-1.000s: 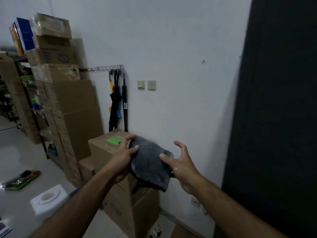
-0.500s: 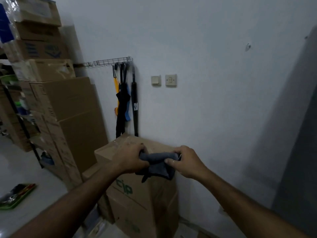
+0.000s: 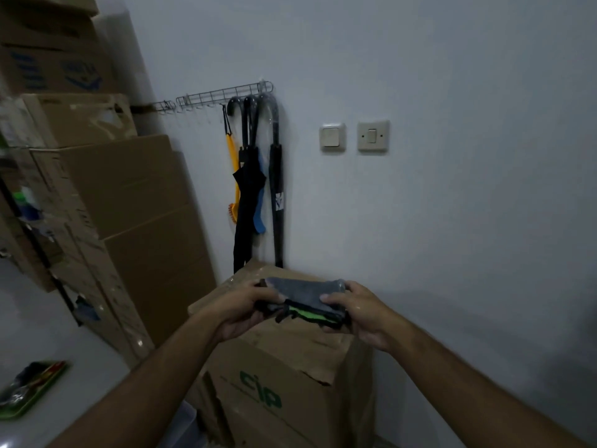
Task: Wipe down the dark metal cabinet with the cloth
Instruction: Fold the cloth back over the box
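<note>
A grey cloth [image 3: 305, 294], folded into a narrow band, is stretched between my two hands just above a cardboard box. My left hand [image 3: 240, 310] grips its left end and my right hand [image 3: 358, 310] grips its right end, fingers curled round the fabric. A bright green thing [image 3: 300, 309] shows under the cloth's lower edge, on the box top. The dark metal cabinet is out of view.
The cardboard box [image 3: 287, 379] printed "cip" stands against the white wall. Taller stacked boxes [image 3: 129, 205] fill the left side. Umbrellas [image 3: 258, 189] hang from a wire rack [image 3: 223, 95]. Two wall switches [image 3: 353, 136] sit to the right. A green tray [image 3: 29, 388] lies on the floor.
The view has swung left, and the dark cabinet has left the frame. The loosely held cloth has been folded into a narrow band gripped at both ends.
</note>
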The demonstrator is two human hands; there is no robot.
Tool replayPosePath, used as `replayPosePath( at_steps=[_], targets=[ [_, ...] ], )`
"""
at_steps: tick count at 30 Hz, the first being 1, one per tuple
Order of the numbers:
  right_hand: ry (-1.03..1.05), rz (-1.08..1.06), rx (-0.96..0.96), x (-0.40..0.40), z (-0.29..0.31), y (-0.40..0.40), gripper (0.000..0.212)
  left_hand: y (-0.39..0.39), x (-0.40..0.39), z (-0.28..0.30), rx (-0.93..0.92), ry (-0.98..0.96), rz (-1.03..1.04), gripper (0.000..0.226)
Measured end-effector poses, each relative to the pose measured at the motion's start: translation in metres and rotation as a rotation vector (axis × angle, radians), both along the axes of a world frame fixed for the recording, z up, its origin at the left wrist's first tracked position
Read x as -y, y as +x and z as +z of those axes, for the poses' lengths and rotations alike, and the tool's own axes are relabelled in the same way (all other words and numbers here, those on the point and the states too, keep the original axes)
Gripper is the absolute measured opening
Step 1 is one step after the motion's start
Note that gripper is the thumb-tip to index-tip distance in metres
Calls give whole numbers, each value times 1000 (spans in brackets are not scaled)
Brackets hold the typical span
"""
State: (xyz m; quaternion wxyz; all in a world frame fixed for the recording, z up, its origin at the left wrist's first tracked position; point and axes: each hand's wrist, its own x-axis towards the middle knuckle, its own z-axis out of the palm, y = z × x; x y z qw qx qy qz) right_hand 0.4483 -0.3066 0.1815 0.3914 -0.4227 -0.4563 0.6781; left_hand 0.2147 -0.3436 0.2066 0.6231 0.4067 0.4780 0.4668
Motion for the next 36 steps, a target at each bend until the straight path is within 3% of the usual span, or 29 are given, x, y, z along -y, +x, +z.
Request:
replayPosePath(
  at_steps=[4, 7, 11, 17, 21, 25, 27, 29, 32, 36],
  targets=[
    [12, -13, 128, -64, -17, -38, 28, -45, -65, -19, -438, 74, 172, 31],
    [30, -44, 225, -104, -34, -68, 27, -75, -104, -40, -589, 98, 218, 44],
    [66, -27, 335, -147, -60, -100, 24, -110, -149, -64, -593, 102, 173, 39],
    [161, -90, 489, -196, -111, -149, 38, -157, -220, -106, -774, 202, 11, 20],
    [237, -129, 683, -211, -141, -176, 27, -194, -267, -138, -896, 286, -211, 20],
    [259, -179, 848, -211, -165, -197, 16, -220, -299, -177, -901, 321, -402, 21],
    [250, -222, 879, -209, -174, -208, 12, -225, -307, -194, -931, 386, -451, 30],
    [242, -273, 1027, -207, -184, -217, 24, -226, -312, -211, -1007, 499, -435, 51],
    [275, -239, 1406, -204, -196, -229, 43, -226, -313, -228, -1227, 704, -436, 48],
    [228, -160, 1466, -204, -204, -242, 60, -221, -315, -249, -1229, 805, -534, 39]
  ],
)
